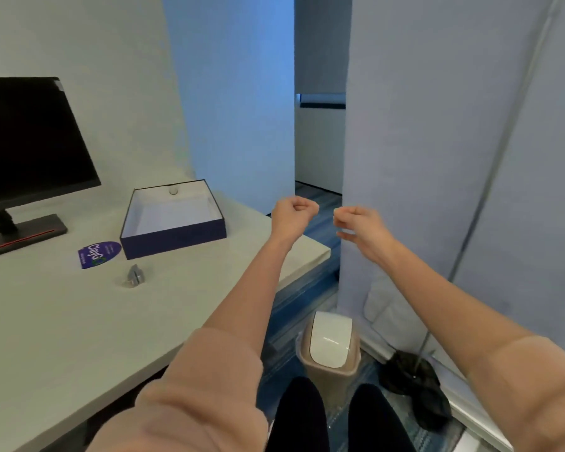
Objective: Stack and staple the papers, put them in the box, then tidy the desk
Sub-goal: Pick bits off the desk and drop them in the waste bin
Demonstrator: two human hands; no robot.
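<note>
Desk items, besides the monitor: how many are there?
3: open box near the far edge, purple label left of it, small metal object nearer. Box holds a small round thing.

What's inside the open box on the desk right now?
The box shows a white lining with what looks like paper lying flat on the bottom and a small round white thing by the far wall. Staples are too small to tell.

An office: desk (pixel 62 321); monitor (pixel 30 138); partition panels (pixel 437 141).

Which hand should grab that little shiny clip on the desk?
Probably the left hand. It hangs over the desk corner, on the clip's side. The right hand is out past the desk edge, above the floor.
</note>
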